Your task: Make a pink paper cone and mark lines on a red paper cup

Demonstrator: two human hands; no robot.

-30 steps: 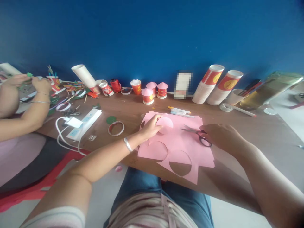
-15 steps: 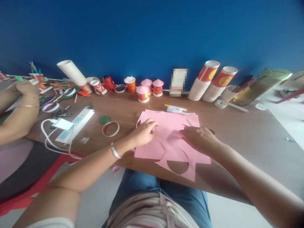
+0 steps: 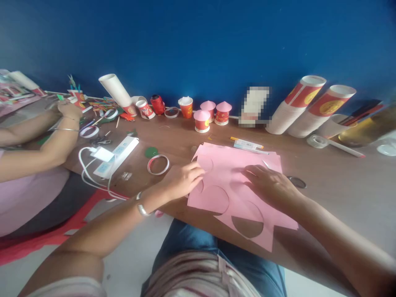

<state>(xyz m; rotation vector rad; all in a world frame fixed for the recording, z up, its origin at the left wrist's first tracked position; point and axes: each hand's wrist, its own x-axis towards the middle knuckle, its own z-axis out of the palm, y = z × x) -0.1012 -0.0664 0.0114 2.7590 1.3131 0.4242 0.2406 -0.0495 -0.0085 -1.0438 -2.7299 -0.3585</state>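
Note:
Several pink paper sheets [image 3: 235, 181], with circular cuts and outlines, lie in front of me. My left hand [image 3: 185, 178] rests at their left edge, fingers loosely bent and apart, touching the paper beside a cut curve. My right hand [image 3: 267, 183] lies palm down on the right part, its fingers stretched out. Partly under it are what look like scissors: a blade tip [image 3: 265, 164] shows above the knuckles and a dark handle loop [image 3: 297, 182] to the right. At the lower edge, a sheet has a round hole [image 3: 247, 227] showing the brown table.
Pens [image 3: 247, 144] lie behind the paper. Along the blue wall stand small red cups with pink cones [image 3: 223, 108] and tall cup stacks [image 3: 280, 117]. A tape roll [image 3: 318, 141] is right; a power strip [image 3: 119, 154] with cables is left. Another person's arms [image 3: 52, 144] work at far left.
The view has turned left, so everything sits farther right. My left hand has drawn back leftward over the paper. My right hand has shifted slightly left relative to the scissors.

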